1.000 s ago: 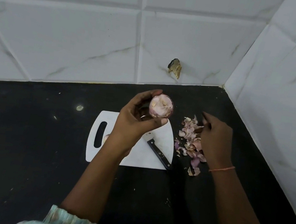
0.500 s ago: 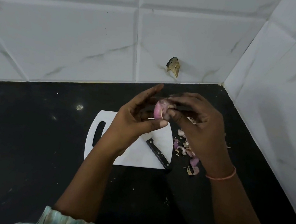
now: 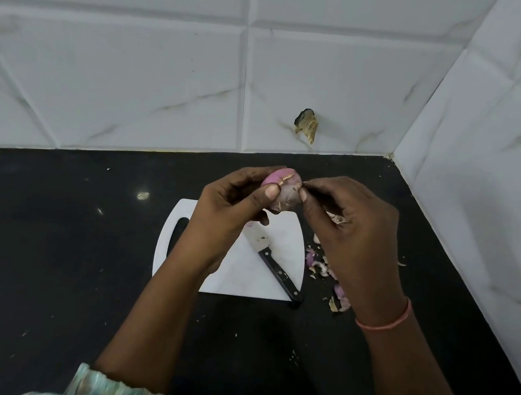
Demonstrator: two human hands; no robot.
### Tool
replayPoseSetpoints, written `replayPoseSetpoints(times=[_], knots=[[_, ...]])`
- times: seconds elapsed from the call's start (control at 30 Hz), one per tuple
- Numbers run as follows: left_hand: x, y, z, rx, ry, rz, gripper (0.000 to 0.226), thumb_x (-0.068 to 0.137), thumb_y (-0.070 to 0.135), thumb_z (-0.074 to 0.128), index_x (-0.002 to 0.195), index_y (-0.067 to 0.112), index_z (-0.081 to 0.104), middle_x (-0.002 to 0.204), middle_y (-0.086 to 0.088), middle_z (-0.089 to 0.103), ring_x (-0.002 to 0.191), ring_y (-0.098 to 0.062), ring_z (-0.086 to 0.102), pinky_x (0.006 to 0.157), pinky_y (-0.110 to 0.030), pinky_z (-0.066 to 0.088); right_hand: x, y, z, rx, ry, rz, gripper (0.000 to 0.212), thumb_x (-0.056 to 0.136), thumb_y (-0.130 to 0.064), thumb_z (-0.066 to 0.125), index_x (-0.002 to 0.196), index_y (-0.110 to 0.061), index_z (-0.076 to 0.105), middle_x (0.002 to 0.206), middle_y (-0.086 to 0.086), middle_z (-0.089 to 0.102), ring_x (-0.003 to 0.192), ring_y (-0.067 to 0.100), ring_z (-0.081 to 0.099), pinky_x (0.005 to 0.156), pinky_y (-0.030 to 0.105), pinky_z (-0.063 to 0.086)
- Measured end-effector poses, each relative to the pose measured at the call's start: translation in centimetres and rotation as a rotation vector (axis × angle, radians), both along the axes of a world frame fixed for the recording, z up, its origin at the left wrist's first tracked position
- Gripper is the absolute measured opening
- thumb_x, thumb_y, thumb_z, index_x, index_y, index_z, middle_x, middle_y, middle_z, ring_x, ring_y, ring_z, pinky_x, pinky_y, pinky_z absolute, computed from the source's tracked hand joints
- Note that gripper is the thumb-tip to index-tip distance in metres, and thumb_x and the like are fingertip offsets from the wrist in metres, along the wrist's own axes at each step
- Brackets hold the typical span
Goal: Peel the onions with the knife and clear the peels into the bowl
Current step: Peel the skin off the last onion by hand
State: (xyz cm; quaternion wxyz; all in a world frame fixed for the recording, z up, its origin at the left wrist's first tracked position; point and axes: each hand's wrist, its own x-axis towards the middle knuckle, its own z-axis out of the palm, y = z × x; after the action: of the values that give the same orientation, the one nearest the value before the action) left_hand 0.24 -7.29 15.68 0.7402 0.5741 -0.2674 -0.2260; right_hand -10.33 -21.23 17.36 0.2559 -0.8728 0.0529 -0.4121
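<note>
Currently our left hand [image 3: 230, 206] grips the onion [image 3: 282, 190] above the cutting board [image 3: 240, 275]; right fingers [image 3: 313, 185] seemingly pinch skin. Brittle peel may tear short, scattering onto the desk [image 3: 41, 249].

One head-worn camera looks down and forward, close over the black stone counter [image 3: 39, 265], white tiled wall [image 3: 137, 60] at twelve o'clock.
</note>
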Motion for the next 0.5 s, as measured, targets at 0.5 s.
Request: replayPoseSetpoints(times=[0.5], knots=[[-0.8,0.7,0.3,0.061,0.029,-0.106,0.034,0.091,0.045,0.055,0.114,0.026,0.073,0.114,-0.004,0.072,0.091,-0.016,0.062,0.070,-0.025,0.050,1.0,-1.6,-1.8,0.467,0.074,-0.097,0.006,0.087,-0.012,0.073,0.087,-0.007,0.069,0.074,-0.001,0.069,0.063,0.006,0.066,0.059,0.012,0.051]])
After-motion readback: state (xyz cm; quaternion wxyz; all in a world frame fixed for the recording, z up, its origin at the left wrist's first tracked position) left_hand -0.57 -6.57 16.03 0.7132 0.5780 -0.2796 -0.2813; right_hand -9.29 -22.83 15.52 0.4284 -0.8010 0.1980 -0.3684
